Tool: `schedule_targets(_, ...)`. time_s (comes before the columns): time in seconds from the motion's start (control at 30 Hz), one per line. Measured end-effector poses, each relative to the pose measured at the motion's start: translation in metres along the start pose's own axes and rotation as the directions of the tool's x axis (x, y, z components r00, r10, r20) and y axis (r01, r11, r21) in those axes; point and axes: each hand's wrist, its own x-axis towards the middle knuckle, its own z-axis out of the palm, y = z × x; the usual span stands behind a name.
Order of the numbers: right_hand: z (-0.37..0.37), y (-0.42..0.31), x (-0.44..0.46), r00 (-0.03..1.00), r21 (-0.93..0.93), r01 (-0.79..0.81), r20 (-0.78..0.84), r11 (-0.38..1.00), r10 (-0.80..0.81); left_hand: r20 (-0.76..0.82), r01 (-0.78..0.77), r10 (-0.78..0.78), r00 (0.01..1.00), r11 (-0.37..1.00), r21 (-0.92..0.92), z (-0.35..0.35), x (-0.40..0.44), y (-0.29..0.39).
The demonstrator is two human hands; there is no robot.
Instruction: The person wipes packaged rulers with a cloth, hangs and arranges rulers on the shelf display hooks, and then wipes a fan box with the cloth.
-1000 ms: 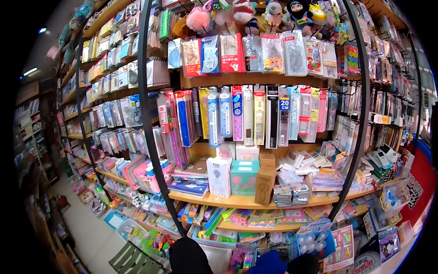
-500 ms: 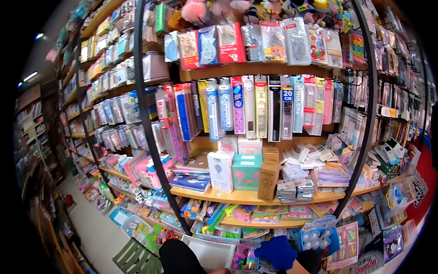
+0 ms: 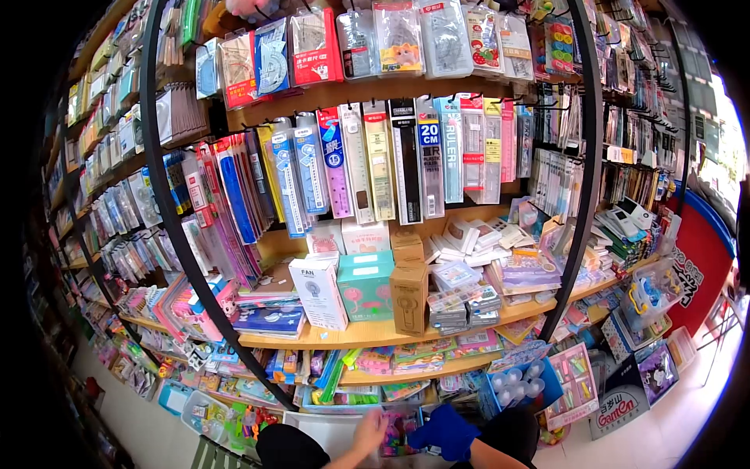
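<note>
My right hand (image 3: pixel 462 442) is at the bottom of the view, largely hidden by a bunched blue cloth (image 3: pixel 441 432) that it grips. Just left of it is my left hand (image 3: pixel 370 430), bare and smeared by motion, so its fingers cannot be made out. Between the two lies a bin of small colourful packets (image 3: pixel 399 434). A white tray (image 3: pixel 332 426) sits beside my left hand, partly behind it. My knees in black trousers frame both hands.
Above stands a wooden shelf (image 3: pixel 336 338) with a white fan box (image 3: pixel 319 293), a green box (image 3: pixel 365 286) and a brown box (image 3: pixel 410 298). Packaged rulers (image 3: pixel 406 160) hang over it. A blue basket (image 3: pixel 500 391) with clear-topped items is at lower right. Black posts (image 3: pixel 191 258) flank the shelf.
The view has turned right and down, so the shelves sit further left. My left hand has risen into view beside the white tray. The blue cloth remains in my right hand.
</note>
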Motion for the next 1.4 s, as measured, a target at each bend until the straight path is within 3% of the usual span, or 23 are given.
schedule_targets(0.03, -0.001, 0.0, 0.004, 1.0, -0.081, -0.007, 0.004, 0.997, 0.008, -0.161, -0.212, 0.221, 0.962, 0.975, 0.072, -0.007, 0.024, 0.019)
schedule_targets(0.07, -0.001, -0.001, 0.005, 1.0, -0.162, -0.011, 0.007, 0.987, 0.012, -0.246, -0.32, 0.316, 0.916, 0.947, 0.024, -0.026, 0.041, 0.067)
schedule_targets(0.1, -0.001, -0.006, -0.001, 1.0, -0.094, -0.009, -0.004, 0.995, 0.009, -0.348, -0.41, 0.388, 0.853, 0.912, 0.009, -0.028, 0.065, 0.087)
schedule_targets(0.17, -0.003, -0.016, -0.018, 0.999, 0.038, 0.001, -0.034, 0.999, 0.0, -0.399, -0.439, 0.427, 0.811, 0.896, 0.064, -0.05, 0.094, 0.151)
schedule_targets(0.23, 0.005, 0.046, 0.022, 0.974, 0.006, 0.228, -0.019, 0.974, -0.227, -0.415, -0.501, 0.579, 0.702, 0.815, 0.291, -0.063, 0.114, 0.199)
schedule_targets(0.3, 0.007, 0.067, 0.034, 0.97, -0.077, 0.231, -0.058, 0.97, -0.236, -0.428, -0.502, 0.598, 0.678, 0.802, 0.325, -0.065, 0.132, 0.229)
schedule_targets(0.4, -0.003, 0.044, 0.024, 0.983, -0.243, -0.011, -0.183, 0.97, -0.035, -0.457, -0.48, 0.563, 0.689, 0.827, 0.295, -0.06, 0.148, 0.244)
schedule_targets(0.47, -0.01, 0.021, 0.003, 0.984, -0.33, -0.049, -0.177, 0.943, -0.011, -0.49, -0.469, 0.53, 0.692, 0.846, 0.253, -0.052, 0.158, 0.244)
schedule_targets(0.53, -0.01, 0.028, 0.005, 0.987, -0.269, -0.052, -0.162, 0.962, 0.008, -0.536, -0.472, 0.509, 0.674, 0.854, 0.218, -0.045, 0.162, 0.245)
schedule_targets(0.57, -0.01, 0.031, 0.004, 0.988, -0.237, -0.055, -0.153, 0.97, 0.019, -0.528, -0.431, 0.437, 0.728, 0.891, 0.143, -0.042, 0.161, 0.244)
schedule_targets(0.63, -0.015, 0.036, -0.002, 0.982, -0.46, 0.145, -0.042, 0.876, -0.184, -0.491, -0.334, 0.29, 0.822, 0.943, -0.003, -0.044, 0.155, 0.25)
schedule_targets(0.7, -0.016, 0.046, 0.003, 0.956, -0.476, 0.212, -0.08, 0.853, -0.282, -0.507, -0.35, 0.31, 0.805, 0.937, 0.017, -0.048, 0.15, 0.241)
schedule_targets(0.73, -0.011, 0.056, 0.014, 0.943, -0.389, 0.188, -0.186, 0.902, -0.277, -0.516, -0.358, 0.32, 0.794, 0.933, 0.028, -0.052, 0.145, 0.238)
schedule_targets(0.8, -0.013, 0.065, 0.032, 0.905, -0.445, 0.244, -0.214, 0.861, -0.367, -0.527, -0.422, 0.364, 0.768, 0.907, 0.01, -0.058, 0.127, 0.227)
schedule_targets(0.87, -0.026, 0.053, 0.033, 0.83, -0.638, 0.383, -0.081, 0.668, -0.552, -0.545, -0.501, 0.444, 0.712, 0.864, 0.05, -0.057, 0.108, 0.201)
schedule_targets(0.97, -0.042, 0.037, 0.029, 0.62, -0.785, 0.5, 0.03, 0.365, -0.784, -0.486, -0.57, 0.485, 0.727, 0.821, -0.034, -0.046, 0.063, 0.159)
schedule_targets(1.0, -0.045, 0.021, 0.023, 0.577, -0.795, 0.51, 0.034, 0.328, -0.816, -0.396, -0.43, 0.38, 0.836, 0.902, -0.043, -0.049, 0.032, 0.165)
schedule_targets(1.03, -0.047, 0.006, 0.016, 0.547, -0.79, 0.516, 0.007, 0.33, -0.837, -0.362, -0.489, 0.464, 0.809, 0.872, 0.025, -0.042, 0.016, 0.152)
schedule_targets(1.07, -0.045, -0.008, 0.008, 0.525, -0.779, 0.527, -0.016, 0.34, -0.851, -0.269, -0.456, 0.448, 0.853, 0.889, 0.035, -0.039, -0.001, 0.15)
schedule_targets(1.1, -0.041, -0.019, 0.001, 0.518, -0.765, 0.535, -0.039, 0.359, -0.855, -0.066, -0.365, 0.359, 0.931, 0.923, -0.12, -0.032, -0.012, 0.137)
schedule_targets(1.13, -0.034, -0.027, -0.005, 0.518, -0.748, 0.544, -0.057, 0.38, -0.853, -0.136, -0.548, 0.551, 0.823, 0.834, 0.06, -0.027, -0.022, 0.135)
schedule_targets(1.2, -0.016, -0.036, -0.01, 0.556, -0.72, 0.546, -0.069, 0.428, -0.828, -0.273, -0.443, 0.402, 0.874, 0.889, -0.11, -0.012, -0.037, 0.118)
schedule_targets(1.4, 0.021, -0.039, -0.015, 0.789, -0.733, 0.449, 0.057, 0.511, -0.612, 0.019, -0.342, 0.342, 0.94, 0.934, 0.109, -0.029, -0.054, 0.083)
